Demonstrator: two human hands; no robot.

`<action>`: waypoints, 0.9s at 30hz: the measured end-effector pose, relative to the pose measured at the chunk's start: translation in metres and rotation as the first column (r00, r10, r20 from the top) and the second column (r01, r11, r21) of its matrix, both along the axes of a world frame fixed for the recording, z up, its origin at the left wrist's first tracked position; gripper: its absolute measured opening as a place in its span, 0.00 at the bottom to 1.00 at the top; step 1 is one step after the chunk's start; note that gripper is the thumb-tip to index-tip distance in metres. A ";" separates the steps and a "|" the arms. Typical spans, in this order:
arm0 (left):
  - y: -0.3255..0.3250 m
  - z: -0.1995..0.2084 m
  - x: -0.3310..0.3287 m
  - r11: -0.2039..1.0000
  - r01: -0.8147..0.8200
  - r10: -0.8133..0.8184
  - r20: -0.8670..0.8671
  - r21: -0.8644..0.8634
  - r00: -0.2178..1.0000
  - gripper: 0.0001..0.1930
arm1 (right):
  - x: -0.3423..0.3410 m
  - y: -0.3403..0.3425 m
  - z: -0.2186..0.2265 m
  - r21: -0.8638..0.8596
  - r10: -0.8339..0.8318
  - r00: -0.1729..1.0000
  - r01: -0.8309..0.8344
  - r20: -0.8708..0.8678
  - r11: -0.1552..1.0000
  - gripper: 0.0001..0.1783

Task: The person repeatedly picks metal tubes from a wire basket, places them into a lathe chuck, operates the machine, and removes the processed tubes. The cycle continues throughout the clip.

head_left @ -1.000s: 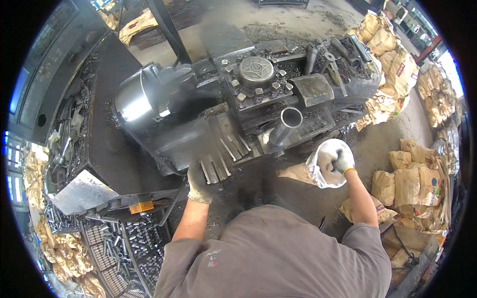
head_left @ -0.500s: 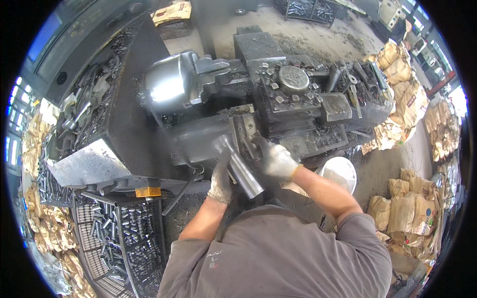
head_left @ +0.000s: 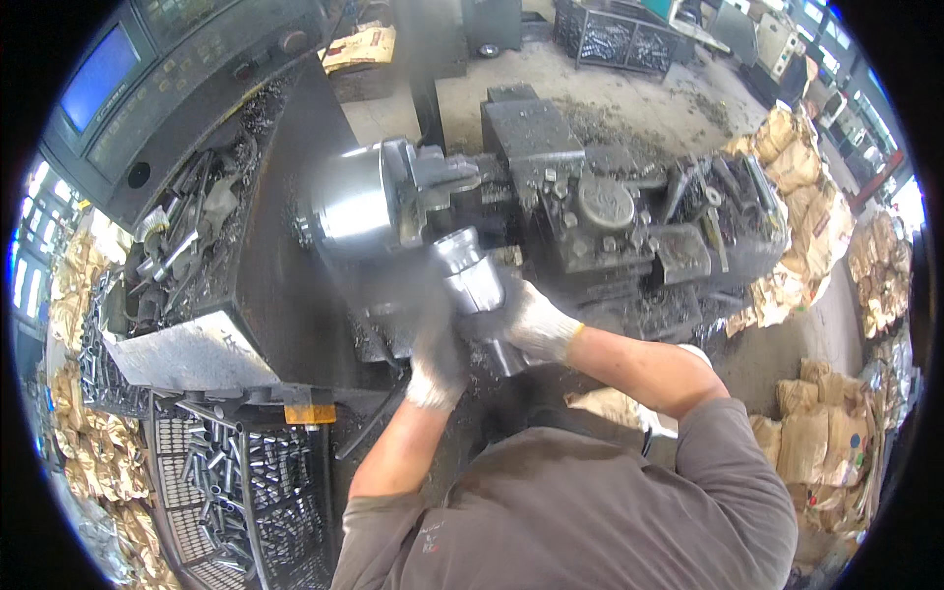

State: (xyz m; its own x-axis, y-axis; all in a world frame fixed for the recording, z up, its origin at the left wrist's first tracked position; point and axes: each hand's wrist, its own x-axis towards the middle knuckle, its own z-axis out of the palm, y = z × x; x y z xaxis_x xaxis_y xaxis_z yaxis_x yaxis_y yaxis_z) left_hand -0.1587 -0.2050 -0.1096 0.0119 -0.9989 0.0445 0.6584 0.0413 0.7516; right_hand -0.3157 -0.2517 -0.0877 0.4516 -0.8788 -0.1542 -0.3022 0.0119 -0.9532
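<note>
A shiny stepped metal cylinder (head_left: 476, 285) with a collared far end is held slantwise in front of me, just right of the lathe chuck (head_left: 356, 197). My right hand (head_left: 531, 317), in a dirty white glove, wraps around its right side. My left hand (head_left: 438, 339), gloved too, is closed against its left side; its fingers are dark and partly blurred. The chuck's stepped jaws (head_left: 442, 182) face right, toward the tool post (head_left: 602, 205) with its round cap. The cylinder's near end pokes out below my hands.
At left stand a control panel with a blue screen (head_left: 101, 79) and a chip-strewn tray of tools (head_left: 177, 221). A crate of small metal tubes (head_left: 231, 472) sits at lower left. Tools lie on the carriage (head_left: 713, 221); brown paper sacks (head_left: 821, 433) are stacked at right.
The cylinder and both hands have moved away from me, toward the chuck. My right hand has left the carriage area and taken hold of the cylinder. The view has shifted slightly.
</note>
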 end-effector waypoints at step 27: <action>0.172 -0.147 0.179 0.247 -0.844 0.842 0.325 0.476 0.430 0.25 | -0.032 -0.292 -0.001 -0.320 0.243 0.596 -0.680 -0.766 0.659 0.29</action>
State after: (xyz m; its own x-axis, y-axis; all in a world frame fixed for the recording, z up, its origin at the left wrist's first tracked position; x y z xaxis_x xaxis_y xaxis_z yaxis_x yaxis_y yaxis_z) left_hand 0.0199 -0.0332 -0.2562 0.8625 -0.2577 -0.4354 0.4892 0.2049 0.8478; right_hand -0.3481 -0.5433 -0.0890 0.8010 -0.5795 -0.1501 -0.5951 -0.7439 -0.3041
